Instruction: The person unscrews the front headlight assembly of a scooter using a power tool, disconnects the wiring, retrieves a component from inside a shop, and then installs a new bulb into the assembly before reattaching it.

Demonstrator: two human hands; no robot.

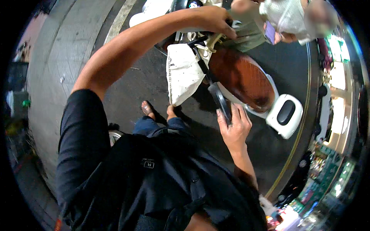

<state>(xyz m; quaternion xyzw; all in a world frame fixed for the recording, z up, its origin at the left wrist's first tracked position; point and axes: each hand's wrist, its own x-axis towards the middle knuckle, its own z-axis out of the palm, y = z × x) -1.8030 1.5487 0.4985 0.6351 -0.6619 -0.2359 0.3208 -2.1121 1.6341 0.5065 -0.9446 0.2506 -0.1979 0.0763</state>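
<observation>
At the top, my left hand (221,23) reaches across with fingers curled over something dark above a cream drawstring bag (181,73); what it grips is hidden. The bag hangs by black bars (202,61) of a white vehicle, probably a scooter. Lower right, my right hand (235,123) is closed on a long dark-grey handle-like piece (217,96) at the end of a black bar. Behind it lies a long brown seat or pad (243,79) with a white border, beside a white rounded part (273,119) with a black inset.
A person (285,23) in a white top holds a purple phone (269,32) at top right, near another partly seen person (244,27). My sandalled foot (146,109) is on dark pavement (131,81). A yellow line (296,142) runs at the right, beside lit storefronts (339,100).
</observation>
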